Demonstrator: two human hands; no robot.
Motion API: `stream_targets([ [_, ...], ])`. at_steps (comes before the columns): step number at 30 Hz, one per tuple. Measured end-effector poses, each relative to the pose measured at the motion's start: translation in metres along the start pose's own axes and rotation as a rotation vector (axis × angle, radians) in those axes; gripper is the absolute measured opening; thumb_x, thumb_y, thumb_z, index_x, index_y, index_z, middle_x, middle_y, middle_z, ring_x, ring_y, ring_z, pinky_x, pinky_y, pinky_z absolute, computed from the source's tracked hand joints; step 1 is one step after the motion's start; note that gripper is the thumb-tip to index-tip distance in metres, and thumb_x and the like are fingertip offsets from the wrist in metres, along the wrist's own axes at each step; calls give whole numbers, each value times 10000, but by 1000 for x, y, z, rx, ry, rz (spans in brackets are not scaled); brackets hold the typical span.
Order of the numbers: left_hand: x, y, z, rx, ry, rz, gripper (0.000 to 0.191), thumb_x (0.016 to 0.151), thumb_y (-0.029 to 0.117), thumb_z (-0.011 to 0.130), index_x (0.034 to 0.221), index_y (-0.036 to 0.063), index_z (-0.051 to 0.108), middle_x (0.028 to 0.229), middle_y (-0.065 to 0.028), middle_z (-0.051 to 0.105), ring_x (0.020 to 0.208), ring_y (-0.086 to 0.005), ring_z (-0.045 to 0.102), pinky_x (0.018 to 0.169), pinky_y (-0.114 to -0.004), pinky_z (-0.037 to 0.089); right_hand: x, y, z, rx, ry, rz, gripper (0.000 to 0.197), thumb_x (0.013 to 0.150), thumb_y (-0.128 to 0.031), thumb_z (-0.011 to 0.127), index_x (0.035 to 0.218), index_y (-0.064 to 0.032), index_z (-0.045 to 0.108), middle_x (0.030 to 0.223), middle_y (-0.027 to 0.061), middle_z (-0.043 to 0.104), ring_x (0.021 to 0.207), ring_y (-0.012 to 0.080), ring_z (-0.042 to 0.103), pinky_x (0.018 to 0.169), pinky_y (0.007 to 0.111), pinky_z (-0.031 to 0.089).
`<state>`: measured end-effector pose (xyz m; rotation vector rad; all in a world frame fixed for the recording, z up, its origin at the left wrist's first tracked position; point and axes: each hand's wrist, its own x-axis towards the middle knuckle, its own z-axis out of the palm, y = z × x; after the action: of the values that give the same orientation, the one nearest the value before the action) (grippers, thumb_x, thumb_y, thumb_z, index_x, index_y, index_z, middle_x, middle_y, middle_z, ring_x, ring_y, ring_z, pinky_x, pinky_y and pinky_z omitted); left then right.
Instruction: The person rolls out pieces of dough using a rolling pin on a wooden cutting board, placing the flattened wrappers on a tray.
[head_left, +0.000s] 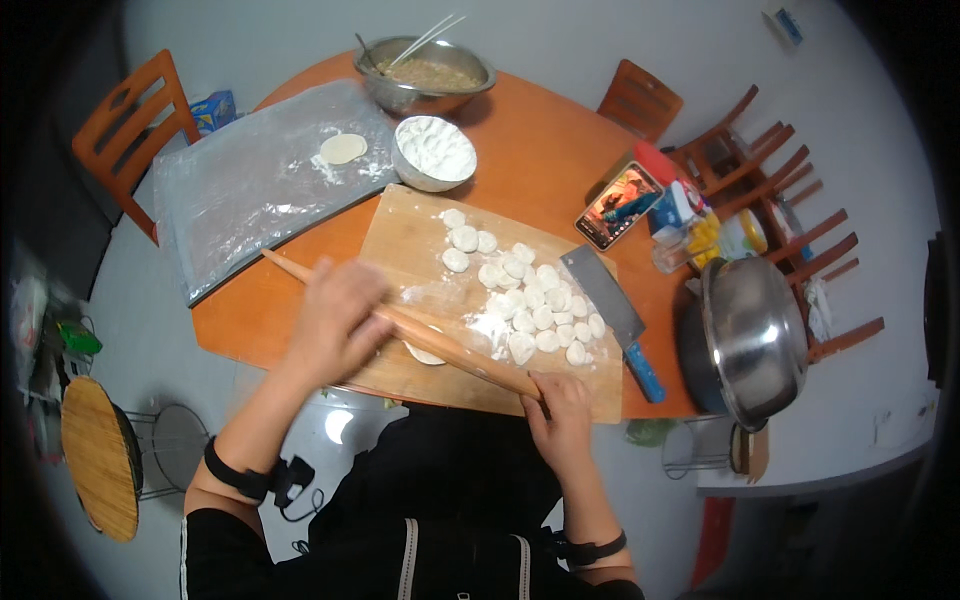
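Note:
A tapered wooden rolling pin (457, 352) lies slantwise over the near part of a floured wooden board (405, 225). My right hand (564, 412) grips its right end. Motion blurs my left hand (341, 319), which is over the left part of the pin, thumb along the near side. Beneath the pin, between my hands, a flat dough round (426, 354) shows partly; the rest is hidden. Several small floured dough pieces (544, 300) cluster on the board's right half, with a few more dough pieces (455, 260) farther up. Beside them rests a cleaver (604, 292) with a blue handle.
A plastic-covered tray (232, 202) holds thin dough wrappers (343, 149). Behind the board stand a flour bowl (435, 154) and a steel bowl of filling (427, 75). To the right are a propped phone (619, 205), jars (739, 236) and a large steel pot (757, 341).

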<state>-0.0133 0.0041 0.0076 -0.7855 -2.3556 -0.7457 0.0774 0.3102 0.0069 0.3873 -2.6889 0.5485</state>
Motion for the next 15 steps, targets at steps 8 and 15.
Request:
stream_targets([
  [8, -29, 41, 19, -345, -240, 183, 294, 755, 126, 679, 1032, 36, 637, 1136, -121, 615, 1051, -315, 570, 904, -434, 453, -8, 3, 5, 76, 19, 28, 266, 761, -83, 665, 1008, -22, 589, 958, 162, 583, 899, 363, 534, 793, 425, 438],
  [15, -32, 42, 18, -330, -254, 205, 236, 775, 140, 678, 981, 27, 656, 1049, -114, 644, 1017, -308, 587, 885, -406, 475, 0, 9, -5, 154, 23, 103, 207, 852, -124, 615, 1032, -21, 615, 839, 127, 605, 755, 297, 580, 683, 351, 472],
])
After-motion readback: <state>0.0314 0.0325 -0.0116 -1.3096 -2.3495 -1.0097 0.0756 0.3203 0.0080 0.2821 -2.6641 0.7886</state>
